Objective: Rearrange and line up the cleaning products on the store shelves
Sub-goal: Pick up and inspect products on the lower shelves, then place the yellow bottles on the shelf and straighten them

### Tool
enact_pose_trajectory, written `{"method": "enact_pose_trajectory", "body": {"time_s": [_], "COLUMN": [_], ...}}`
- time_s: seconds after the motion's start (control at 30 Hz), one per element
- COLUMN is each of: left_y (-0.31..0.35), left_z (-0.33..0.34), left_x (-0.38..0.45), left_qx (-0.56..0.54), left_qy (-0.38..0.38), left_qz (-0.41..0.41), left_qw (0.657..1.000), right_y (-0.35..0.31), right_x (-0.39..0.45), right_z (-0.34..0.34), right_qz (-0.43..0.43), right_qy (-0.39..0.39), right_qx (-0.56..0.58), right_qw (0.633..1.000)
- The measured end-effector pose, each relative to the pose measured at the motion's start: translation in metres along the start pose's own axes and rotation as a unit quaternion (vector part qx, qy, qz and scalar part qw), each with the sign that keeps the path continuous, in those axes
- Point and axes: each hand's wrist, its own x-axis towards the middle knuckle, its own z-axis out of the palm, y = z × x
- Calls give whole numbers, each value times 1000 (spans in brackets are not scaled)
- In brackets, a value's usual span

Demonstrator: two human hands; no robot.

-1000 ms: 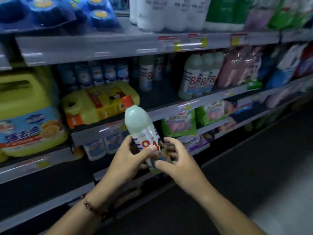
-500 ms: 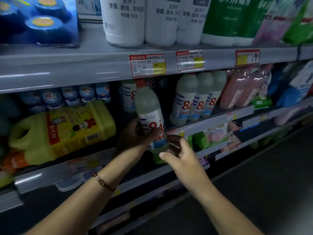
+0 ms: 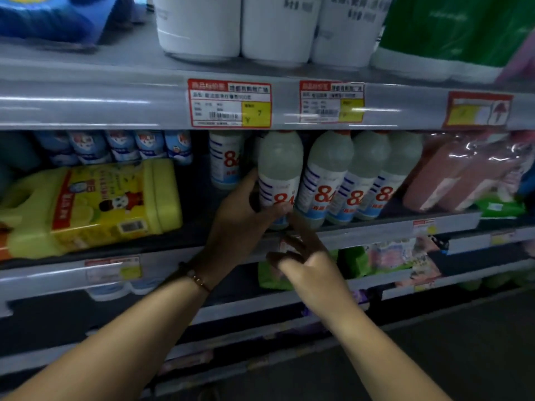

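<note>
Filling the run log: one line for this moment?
left hand grips 84 bottle | beside 84 row | right hand open below

- Two bare forearms enter from the bottom edge, at about 7 and 5 o'clock; no sleeves show on either.
- The left hand (image 3: 240,224) has a thin bracelet (image 3: 197,280) at the wrist: a dark cord strung with small reddish-brown beads.
- The right hand (image 3: 312,264) wears nothing visible: no ring, watch or band.
- Both hands are gloveless; the nails are too blurred to tell.
</note>
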Motion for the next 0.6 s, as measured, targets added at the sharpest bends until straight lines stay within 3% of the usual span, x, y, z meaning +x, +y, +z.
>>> {"method": "enact_pose_trajectory", "body": {"time_s": [0.23, 0.33, 0.43, 0.53, 0.6], "left_y": [5, 19, 28, 34, 34], "left_z": [11, 16, 16, 3, -12], "left_x": [-11, -24, -50, -86, -106], "left_qx": [101, 199, 354, 493, 560], "left_qy": [19, 12, 18, 42, 66], "left_qz": [-28, -54, -95, -47, -22], "left_qw": [994, 978, 930, 868, 826], "right_y": [-7, -6, -5, -10, -18], "right_x": [-6, -10, -12, -17, -21], "right_z": [-22, -29, -35, -33, -28], "right_qz": [-12, -15, -86, -173, -218], "right_qy": [-79, -104, -127, -154, -170], "right_qx": [-57, -108, -226, -401, -452], "right_qw": [995, 989, 962, 886, 848]}}
